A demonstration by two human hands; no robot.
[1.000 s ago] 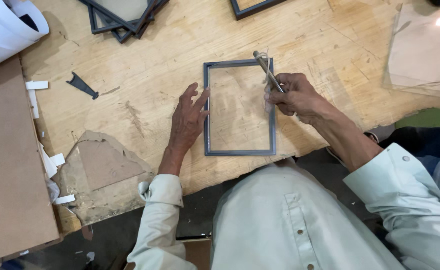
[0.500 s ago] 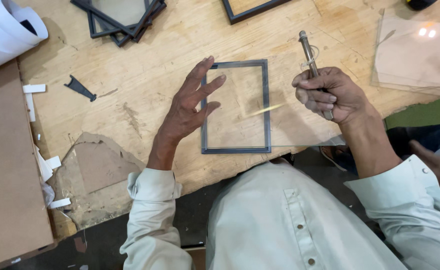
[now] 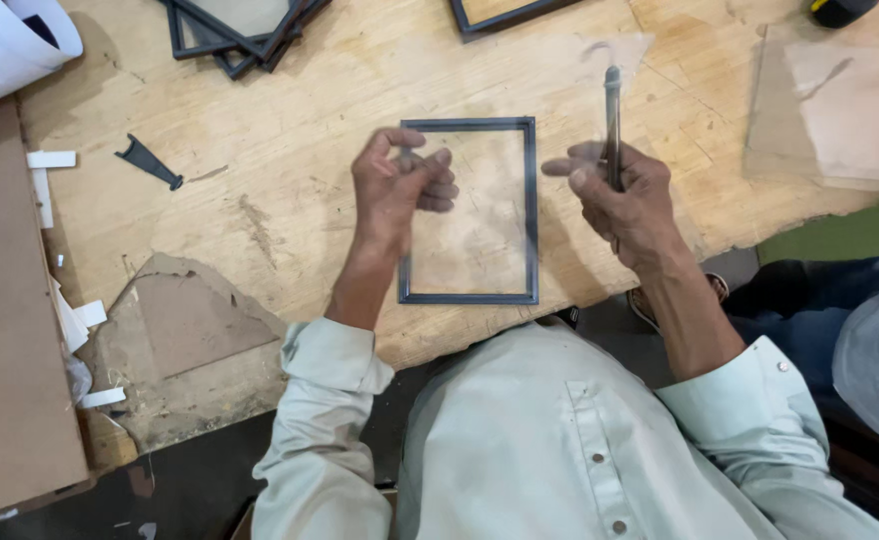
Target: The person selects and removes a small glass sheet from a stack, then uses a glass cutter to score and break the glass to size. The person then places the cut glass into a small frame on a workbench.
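No packages, labels, signs, screens.

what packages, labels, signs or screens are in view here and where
None show: no package, label, sign or screen.
Nearest to packaging: a white paper roll at the top left corner and a flat brown board along the left edge.
The hands hold only a metal tool and a clear glass sheet over the dark frame.

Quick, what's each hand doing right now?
Left hand: fingers curled shut over the dark picture frame; whether it grips the glass pane cannot be told.
Right hand: closed on a slim metal tool, held upright.
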